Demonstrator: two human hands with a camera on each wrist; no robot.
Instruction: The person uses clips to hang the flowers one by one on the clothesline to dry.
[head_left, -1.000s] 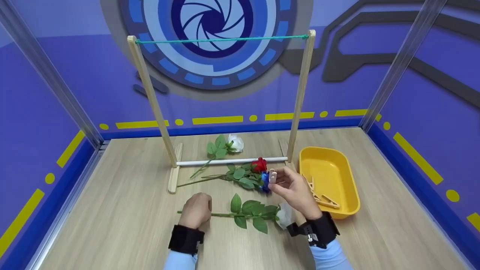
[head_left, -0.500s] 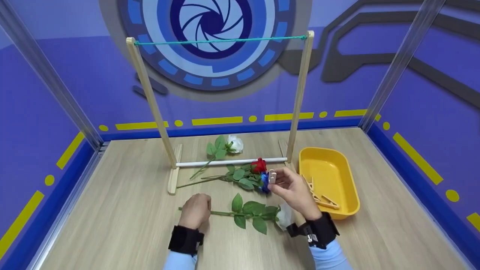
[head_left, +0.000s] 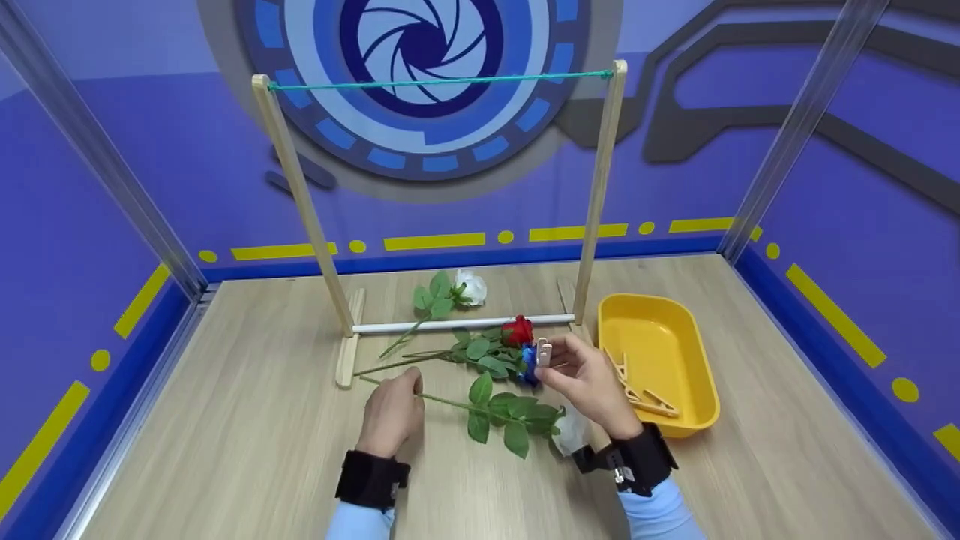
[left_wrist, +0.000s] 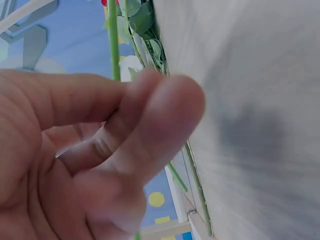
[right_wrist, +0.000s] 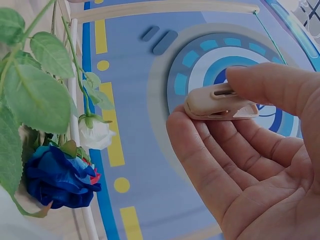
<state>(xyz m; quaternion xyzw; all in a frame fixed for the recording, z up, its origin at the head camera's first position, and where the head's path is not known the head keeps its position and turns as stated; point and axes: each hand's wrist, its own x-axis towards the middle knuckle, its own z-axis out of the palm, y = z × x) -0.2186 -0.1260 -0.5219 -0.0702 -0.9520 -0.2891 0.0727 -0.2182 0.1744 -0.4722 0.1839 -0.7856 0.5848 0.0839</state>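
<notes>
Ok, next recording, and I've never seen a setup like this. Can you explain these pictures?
There's no robot: a person works bare-handed. The wide picture comes from a head-worn camera; the two close ones come from cameras on each wrist. The left hand holds a white rose by its stem; the right hand pinches a clothespin. On the table lie a red rose, a blue rose and a second white rose, near a wooden frame strung with green cord. Right of it, a yellow tray contains more clothespins.
</notes>
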